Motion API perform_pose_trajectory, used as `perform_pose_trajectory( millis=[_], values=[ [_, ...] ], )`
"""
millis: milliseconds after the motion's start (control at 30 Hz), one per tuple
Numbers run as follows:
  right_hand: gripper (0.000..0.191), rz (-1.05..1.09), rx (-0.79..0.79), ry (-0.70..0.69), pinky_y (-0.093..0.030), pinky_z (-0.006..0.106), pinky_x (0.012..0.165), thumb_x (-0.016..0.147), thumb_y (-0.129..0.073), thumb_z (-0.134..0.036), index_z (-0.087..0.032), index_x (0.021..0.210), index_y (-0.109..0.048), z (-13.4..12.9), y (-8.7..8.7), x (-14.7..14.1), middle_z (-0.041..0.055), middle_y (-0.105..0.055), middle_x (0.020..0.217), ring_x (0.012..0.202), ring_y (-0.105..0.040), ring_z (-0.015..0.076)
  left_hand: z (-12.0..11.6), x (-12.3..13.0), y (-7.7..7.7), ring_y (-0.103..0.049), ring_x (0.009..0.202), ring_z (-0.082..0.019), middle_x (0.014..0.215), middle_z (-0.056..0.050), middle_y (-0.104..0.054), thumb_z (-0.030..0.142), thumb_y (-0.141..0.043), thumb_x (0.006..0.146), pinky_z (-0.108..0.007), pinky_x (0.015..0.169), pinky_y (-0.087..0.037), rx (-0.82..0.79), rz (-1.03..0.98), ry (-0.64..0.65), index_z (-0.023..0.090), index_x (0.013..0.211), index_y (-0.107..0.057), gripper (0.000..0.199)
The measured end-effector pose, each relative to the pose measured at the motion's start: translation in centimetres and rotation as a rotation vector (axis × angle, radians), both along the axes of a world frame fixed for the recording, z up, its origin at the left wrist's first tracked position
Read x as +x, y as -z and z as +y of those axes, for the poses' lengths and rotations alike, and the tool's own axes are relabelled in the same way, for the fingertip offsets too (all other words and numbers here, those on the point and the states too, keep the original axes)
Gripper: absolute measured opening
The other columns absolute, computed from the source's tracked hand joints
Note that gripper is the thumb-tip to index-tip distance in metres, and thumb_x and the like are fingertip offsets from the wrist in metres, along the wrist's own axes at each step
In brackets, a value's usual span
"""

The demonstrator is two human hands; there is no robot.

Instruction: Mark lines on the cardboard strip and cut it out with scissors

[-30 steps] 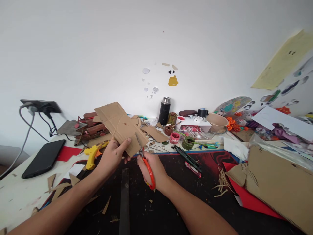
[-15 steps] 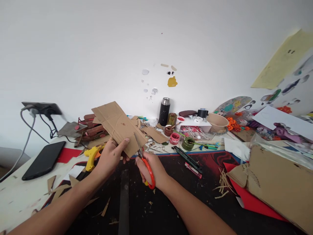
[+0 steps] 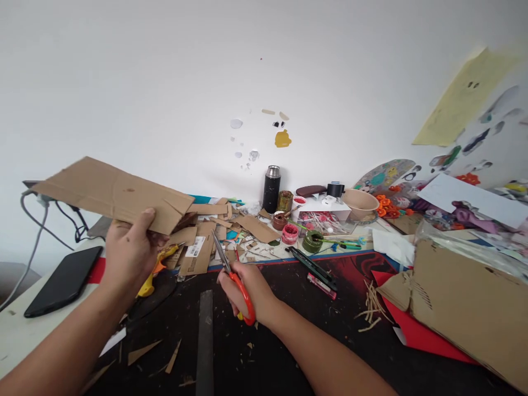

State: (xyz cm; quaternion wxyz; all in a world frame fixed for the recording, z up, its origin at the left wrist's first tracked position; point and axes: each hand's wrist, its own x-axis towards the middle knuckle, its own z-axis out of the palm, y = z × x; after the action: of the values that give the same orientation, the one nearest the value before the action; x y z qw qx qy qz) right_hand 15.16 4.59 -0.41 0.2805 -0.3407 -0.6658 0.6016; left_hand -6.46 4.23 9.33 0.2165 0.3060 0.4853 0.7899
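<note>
A flat, creased piece of cardboard (image 3: 119,190) is pinched in my left hand (image 3: 134,250), thumb on top and fingers hidden beneath. It is raised over the left side of the desk. My right hand (image 3: 251,289) is closed round the red and yellow handles of a pair of scissors (image 3: 244,297). Their blades look nearly together, point up and away, and are apart from the cardboard. A metal ruler (image 3: 205,335) lies on the dark mat below, between my arms. The yellow glue gun (image 3: 149,283) sits partly hidden behind my left hand.
Cardboard scraps (image 3: 198,256) litter the desk's back. A black flask (image 3: 271,190), paint jars (image 3: 312,241) and a bowl (image 3: 361,203) stand near the wall. A green utility knife (image 3: 311,268) lies right of centre, a large cardboard piece (image 3: 466,308) far right, a phone (image 3: 64,280) at left.
My left hand has carried the cardboard leftward, away from the scissors, and turned it. The scissor blades have come off the cardboard and moved closer together. The view has shifted slightly.
</note>
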Motion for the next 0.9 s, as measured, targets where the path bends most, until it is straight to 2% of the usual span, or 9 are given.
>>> perform_pose_trajectory(
  millis=[100,300,433,600,667,767,900],
  values=[
    [0.046,0.102,-0.048,0.044,-0.041,0.018,0.034,0.096,-0.071,-0.067,-0.024,0.092,-0.058,0.4,0.1,0.0,-0.0096,-0.053,0.050,0.035,-0.051,0.0116,-0.2,-0.2,-0.3,-0.057,0.055,-0.010,0.080,0.004,-0.072,0.032,-0.092,0.063,-0.019,0.043,-0.046,-0.022,-0.009,0.064,0.020,0.096,-0.062,0.046],
    [0.069,0.319,-0.192,0.206,-0.040,0.020,0.032,0.079,-0.073,-0.089,-0.023,0.089,-0.055,2.3,-1.3,0.8,-0.0110,-0.050,0.051,0.033,-0.046,0.0098,-0.5,0.6,0.9,-0.049,0.040,-0.010,0.064,0.005,-0.066,0.038,-0.093,0.070,-0.021,0.034,-0.039,-0.170,0.008,0.273,0.020,0.095,-0.065,0.042],
    [0.068,0.401,-0.226,0.247,-0.037,0.020,0.033,0.081,-0.074,-0.087,-0.022,0.087,-0.056,3.0,-2.0,1.3,-0.0095,-0.052,0.052,0.034,-0.046,0.0091,-0.9,0.8,1.1,-0.052,0.038,-0.012,0.065,0.001,-0.069,0.043,-0.093,0.070,-0.022,0.030,-0.035,-0.279,0.067,0.406,0.018,0.101,-0.068,0.047],
    [0.071,0.392,-0.261,0.160,-0.039,0.021,0.034,0.078,-0.073,-0.092,-0.024,0.086,-0.052,2.8,-1.7,1.3,-0.0093,-0.053,0.051,0.033,-0.046,0.0098,-1.3,1.1,1.8,-0.062,0.046,-0.018,0.078,-0.007,-0.078,0.056,-0.094,0.072,-0.024,0.033,-0.040,-0.423,0.219,0.582,0.019,0.113,-0.068,0.061],
    [0.072,0.371,-0.260,0.112,-0.040,0.021,0.034,0.076,-0.077,-0.091,-0.025,0.084,-0.050,2.5,-1.5,1.2,-0.0098,-0.053,0.051,0.033,-0.047,0.0098,-1.5,1.3,2.4,-0.062,0.046,-0.018,0.082,-0.008,-0.079,0.060,-0.092,0.075,-0.025,0.034,-0.042,-0.464,0.261,0.622,0.019,0.116,-0.069,0.063],
    [0.066,0.334,-0.243,0.068,-0.041,0.020,0.034,0.076,-0.083,-0.081,-0.025,0.082,-0.049,2.2,-1.4,1.2,-0.0100,-0.055,0.051,0.033,-0.049,0.0101,-1.9,1.9,2.8,-0.058,0.042,-0.017,0.071,-0.006,-0.075,0.065,-0.087,0.080,-0.026,0.035,-0.041,-0.523,0.320,0.670,0.019,0.108,-0.072,0.056],
    [0.059,0.349,-0.232,0.115,-0.041,0.022,0.034,0.081,-0.082,-0.074,-0.025,0.080,-0.049,2.4,-1.3,1.5,-0.0100,-0.052,0.049,0.032,-0.045,0.0099,-1.9,2.1,1.6,-0.062,0.046,-0.020,0.068,-0.005,-0.074,0.067,-0.084,0.082,-0.029,0.042,-0.049,-0.471,0.424,0.689,0.021,0.104,-0.071,0.053]
  ],
)
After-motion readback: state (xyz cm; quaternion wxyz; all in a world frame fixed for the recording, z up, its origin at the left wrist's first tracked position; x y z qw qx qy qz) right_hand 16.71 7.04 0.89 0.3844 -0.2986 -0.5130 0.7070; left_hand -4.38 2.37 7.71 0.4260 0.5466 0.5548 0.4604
